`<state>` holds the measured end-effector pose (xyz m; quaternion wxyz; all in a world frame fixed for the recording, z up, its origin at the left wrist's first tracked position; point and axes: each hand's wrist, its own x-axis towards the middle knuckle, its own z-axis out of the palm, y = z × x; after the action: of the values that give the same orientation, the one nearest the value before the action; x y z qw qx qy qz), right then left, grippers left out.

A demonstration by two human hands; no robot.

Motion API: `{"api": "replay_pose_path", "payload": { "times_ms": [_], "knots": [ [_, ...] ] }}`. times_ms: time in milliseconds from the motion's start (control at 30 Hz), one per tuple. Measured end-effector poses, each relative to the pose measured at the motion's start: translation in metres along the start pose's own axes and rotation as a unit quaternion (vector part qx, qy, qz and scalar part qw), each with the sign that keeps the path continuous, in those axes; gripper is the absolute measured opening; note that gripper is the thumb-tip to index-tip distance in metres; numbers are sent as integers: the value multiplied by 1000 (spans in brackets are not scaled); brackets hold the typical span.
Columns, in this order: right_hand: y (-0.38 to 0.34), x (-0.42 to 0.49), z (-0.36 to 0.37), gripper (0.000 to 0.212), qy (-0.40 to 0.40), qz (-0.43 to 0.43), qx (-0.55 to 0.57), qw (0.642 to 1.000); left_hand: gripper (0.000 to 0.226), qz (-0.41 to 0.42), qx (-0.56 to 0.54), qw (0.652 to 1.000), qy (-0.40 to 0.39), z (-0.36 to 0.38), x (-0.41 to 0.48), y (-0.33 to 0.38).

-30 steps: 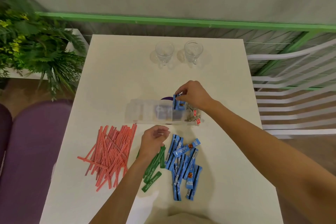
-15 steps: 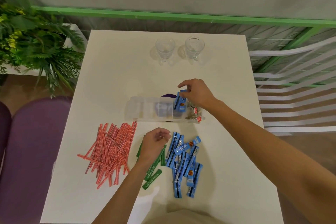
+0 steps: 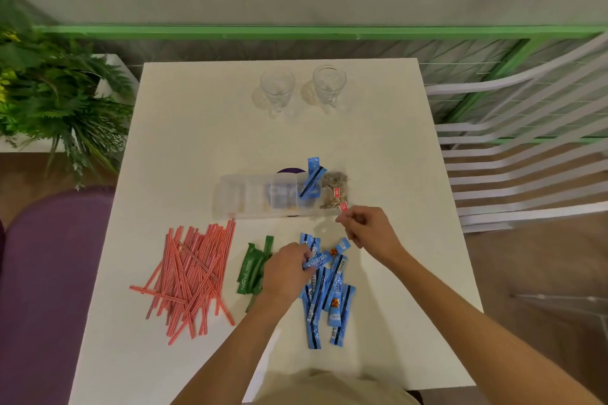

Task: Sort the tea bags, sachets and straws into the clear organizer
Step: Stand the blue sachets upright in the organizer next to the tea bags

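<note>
left hand (image 3: 289,270) on blue sachet (image 3: 321,260)

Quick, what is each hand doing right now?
Left hand: pinches a blue sachet.
Right hand: fingers curled; whether it holds anything cannot be told.

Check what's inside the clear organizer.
Blue sachets stand tilted in one compartment of the organizer; tea bags with red tags lie in the right-end one. The cloudy walls blur the middle and left compartments, so their contents cannot be told.
</note>
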<state>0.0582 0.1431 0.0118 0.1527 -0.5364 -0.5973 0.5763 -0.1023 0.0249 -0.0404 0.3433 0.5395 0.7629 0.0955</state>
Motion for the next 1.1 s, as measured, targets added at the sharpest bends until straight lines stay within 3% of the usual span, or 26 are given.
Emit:
{"api": "replay_pose_path", "payload": {
  "times_ms": [167,300,467,700,800,933,1100],
  "knots": [
    [38,-29,4,19,-14,91,51,994,16,-20,34,999,-9,3,1,2],
    [58,-44,9,20,-42,148,57,986,9,-75,-94,993,-14,4,-4,5],
    [53,-44,20,23,-59,186,140,971,15,-119,-359,925,-7,1,-14,5],
    [30,-24,23,25,-34,133,202,970,12,-95,-425,900,-28,-1,-27,2],
    [11,-13,18,24,-32,76,145,986,6,-96,-384,918,-1,-1,-26,-5],
    [-20,13,4,21,-7,-7,72,997,15,-40,-101,993,41,1,-22,-23],
    [-52,46,-6,14,20,-50,13,998,36,-7,26,999,18,6,-22,-17]
  ]
}}
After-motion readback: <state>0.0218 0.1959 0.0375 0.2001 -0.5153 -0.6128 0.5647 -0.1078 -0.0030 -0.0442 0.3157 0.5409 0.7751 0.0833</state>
